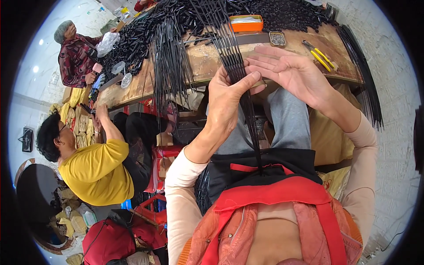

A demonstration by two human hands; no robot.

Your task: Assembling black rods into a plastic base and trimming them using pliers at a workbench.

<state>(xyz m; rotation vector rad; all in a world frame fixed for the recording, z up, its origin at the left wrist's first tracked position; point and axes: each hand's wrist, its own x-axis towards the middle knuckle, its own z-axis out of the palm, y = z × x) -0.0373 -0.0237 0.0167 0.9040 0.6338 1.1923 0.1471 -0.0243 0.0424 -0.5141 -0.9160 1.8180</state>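
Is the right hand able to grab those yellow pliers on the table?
Probably yes. The right hand looks open, beside the black rods that the left hand holds. The yellow pliers lie uncovered on the table, and nothing seems to block the way.

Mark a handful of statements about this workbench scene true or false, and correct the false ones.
1. The left hand grips a bundle of thin black rods. True.
2. The right hand is clenched in a fist. False: the right hand is mostly open, its palm showing.
3. The pliers on the table have yellow handles. True.
4. The orange tray lies to the right of the pliers. False: the orange tray is to their left in the picture.
5. The co-worker in the yellow top is on the person's left. True.
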